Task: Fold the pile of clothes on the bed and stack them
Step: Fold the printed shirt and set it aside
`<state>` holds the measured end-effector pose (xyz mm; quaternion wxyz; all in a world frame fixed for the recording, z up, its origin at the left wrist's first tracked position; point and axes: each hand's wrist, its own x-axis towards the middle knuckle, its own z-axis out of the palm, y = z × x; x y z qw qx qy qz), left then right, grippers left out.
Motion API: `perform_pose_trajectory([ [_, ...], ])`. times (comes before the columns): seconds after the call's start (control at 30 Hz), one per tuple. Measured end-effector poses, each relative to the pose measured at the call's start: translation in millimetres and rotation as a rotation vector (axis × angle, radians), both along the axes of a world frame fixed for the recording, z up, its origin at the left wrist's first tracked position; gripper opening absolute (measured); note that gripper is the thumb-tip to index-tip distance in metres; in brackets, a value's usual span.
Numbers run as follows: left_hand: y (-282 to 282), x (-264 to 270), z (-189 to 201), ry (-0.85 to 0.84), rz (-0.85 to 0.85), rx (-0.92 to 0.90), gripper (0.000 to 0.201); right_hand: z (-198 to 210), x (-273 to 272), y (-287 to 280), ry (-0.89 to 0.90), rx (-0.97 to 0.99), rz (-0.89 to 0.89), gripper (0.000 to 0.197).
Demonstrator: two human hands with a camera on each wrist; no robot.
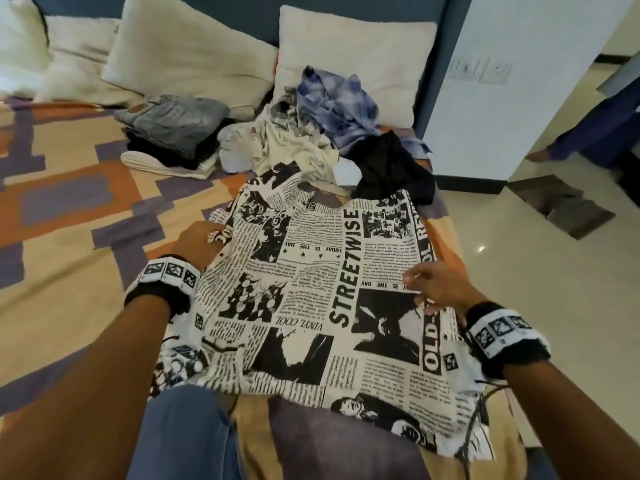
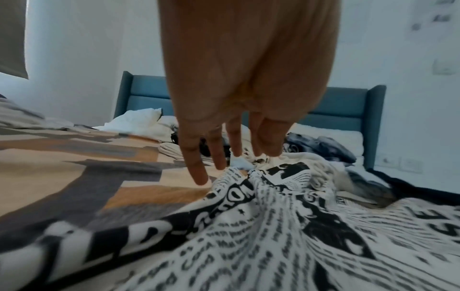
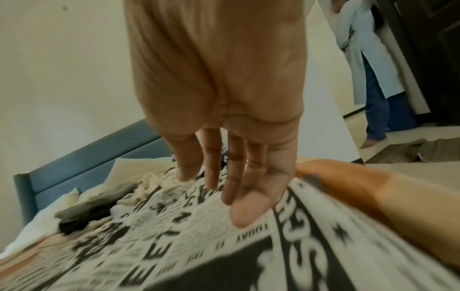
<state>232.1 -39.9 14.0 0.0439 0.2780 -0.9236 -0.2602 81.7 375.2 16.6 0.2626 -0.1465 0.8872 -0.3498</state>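
Newsprint shirt (image 1: 311,299) lies spread on near part of bed (image 1: 69,271), w/ left edge bunched. Left hand (image 1: 197,242) pinches that bunched edge; right hand (image 1: 436,285) over right side, fingers (image 3: 239,177) straight, gripping nothing. Unfolded pile (image 1: 329,133) just beyond shirt; folded stack (image 1: 173,133) left of pile.

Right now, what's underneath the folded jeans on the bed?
Under the folded jeans lies a dark folded garment, then a white one. Anything deeper in the stack is covered.
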Motion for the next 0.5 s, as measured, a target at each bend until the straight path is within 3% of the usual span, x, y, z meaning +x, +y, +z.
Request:
perform_pose_trajectory([
  [0.07,-18.9,-20.1,-9.7,-0.048,0.121,0.029,0.042,2.4,-42.6,-7.7,0.035,-0.118,-0.148,0.021],
  [0.17,-55.1,-43.9,-36.4,-0.095,0.300,0.223,0.064,-5.8,-101.1,-35.4,0.003,-0.246,-0.274,0.034],
  [0.23,-56.3,-45.5,-42.7,-0.015,0.352,0.432,0.074,-4.1,-108.7,-34.7,-0.012,-0.310,-0.350,0.039],
  [0.3,-68.7,-55.3,-57.7,0.021,0.395,0.491,0.079,-22.6,-131.5,-50.4,-0.062,-0.323,-0.390,0.046],
  [0.43,-77.3,-65.3,-74.5,-0.028,0.279,0.373,0.035,-56.0,-149.5,-78.1,-0.056,-0.242,-0.403,0.062],
  [0.5,-85.5,-64.6,-74.4,0.019,0.360,0.313,0.024,-63.1,-152.5,-80.4,0.012,-0.221,-0.447,0.056],
])
